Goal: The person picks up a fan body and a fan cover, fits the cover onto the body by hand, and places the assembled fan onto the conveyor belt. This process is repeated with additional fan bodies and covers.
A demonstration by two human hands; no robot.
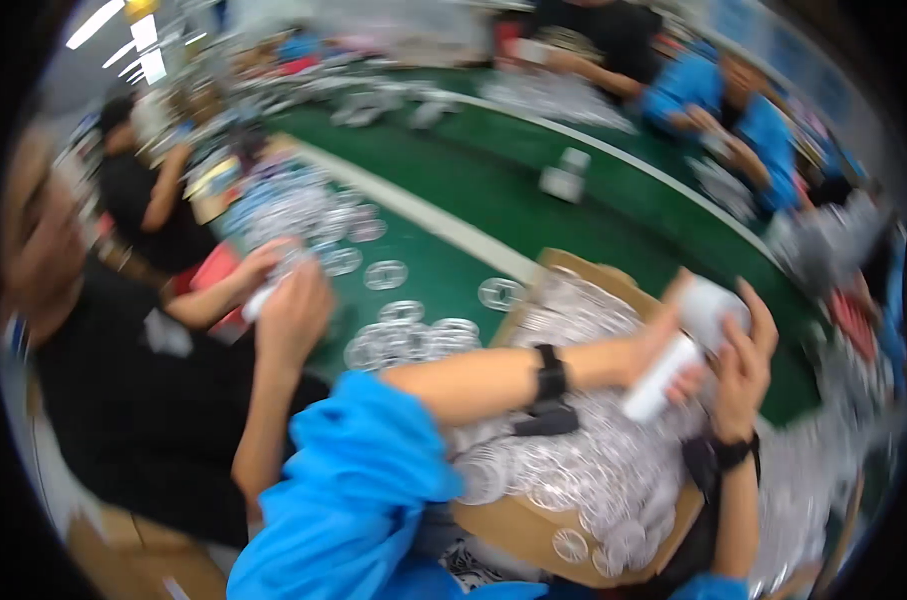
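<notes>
Over the right part of an open cardboard box, I hold a white handheld fan (664,378) with a round greyish head, tilted so its handle points down to the left. My left hand (658,338) grips it from the left, with fingertips showing beside the handle. My right hand (746,372) is closed round the right side of the head. Motion blur hides the fine detail of the head. Beneath my hands the cardboard box (574,545) holds a heap of thin white plastic rings (574,470). Both my wrists wear black bands.
More white rings (414,335) lie on the green table (444,255) left of the box. A co-worker (144,400) in black handles a white piece close on my left. A small white object (566,177) stands farther back. Plastic-wrapped items (814,510) are piled on the right.
</notes>
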